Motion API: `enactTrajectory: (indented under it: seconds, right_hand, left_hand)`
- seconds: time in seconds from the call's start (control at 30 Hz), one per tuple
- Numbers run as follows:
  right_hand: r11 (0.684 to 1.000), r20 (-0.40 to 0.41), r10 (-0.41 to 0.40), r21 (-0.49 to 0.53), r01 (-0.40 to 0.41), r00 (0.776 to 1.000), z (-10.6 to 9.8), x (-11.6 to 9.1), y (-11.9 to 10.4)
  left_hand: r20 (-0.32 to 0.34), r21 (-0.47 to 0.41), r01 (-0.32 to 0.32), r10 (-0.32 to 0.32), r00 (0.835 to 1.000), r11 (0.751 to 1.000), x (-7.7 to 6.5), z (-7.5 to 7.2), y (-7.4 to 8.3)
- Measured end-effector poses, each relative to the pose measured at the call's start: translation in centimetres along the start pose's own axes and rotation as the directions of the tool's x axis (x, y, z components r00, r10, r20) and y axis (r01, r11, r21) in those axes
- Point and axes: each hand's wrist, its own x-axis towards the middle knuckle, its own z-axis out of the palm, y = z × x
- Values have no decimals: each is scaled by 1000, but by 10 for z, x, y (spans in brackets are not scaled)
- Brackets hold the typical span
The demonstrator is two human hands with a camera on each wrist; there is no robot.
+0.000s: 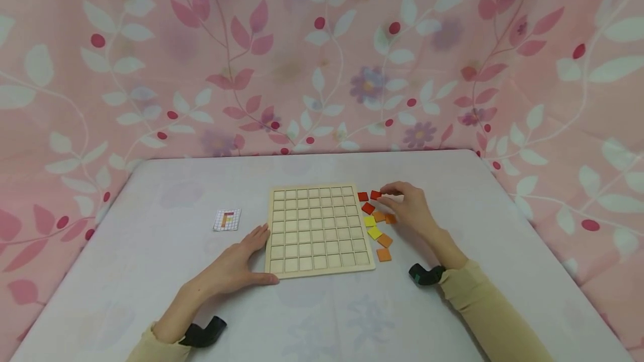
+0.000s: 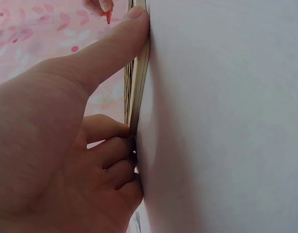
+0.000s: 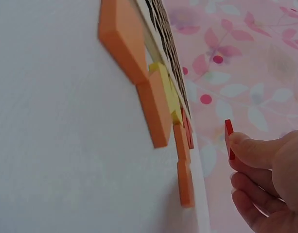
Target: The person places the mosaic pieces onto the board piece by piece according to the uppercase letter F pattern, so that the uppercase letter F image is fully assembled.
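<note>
A pale wooden grid board (image 1: 322,184) lies flat, its square cells framed by thin ridges. My left hand (image 1: 228,267) rests at its near left corner, thumb against the front edge and fingers along the left side; the left wrist view shows the thumb (image 2: 107,53) touching the rim. Beyond the board's right edge, my right hand (image 1: 410,208) pinches a red square tile (image 3: 229,138) between thumb and fingers, raised off the table. Two more red tiles (image 1: 368,208) lie close by. Yellow tiles (image 1: 369,220) and several orange tiles (image 1: 384,254) are strewn along the same side.
A small printed pattern card (image 1: 227,220) lies left of the board. Pale cloth covers the table (image 1: 312,317), and a pink floral curtain (image 1: 302,60) hangs behind its far edge. A black wrist device (image 1: 425,274) sits beside each cuff.
</note>
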Motion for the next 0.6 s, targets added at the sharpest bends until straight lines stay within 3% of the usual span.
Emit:
enactTrajectory:
  seconds: [0.47,0.6]
  right_hand:
    - [996,31,-65,66,63,997,27,18,-39]
    - [992,60,-45,119,38,997,38,22,-45]
  left_hand:
    - [1,5,-2,2,1000,1000,0,0,-1]
    - [-3,5,-11,11,1000,1000,0,0,-1]
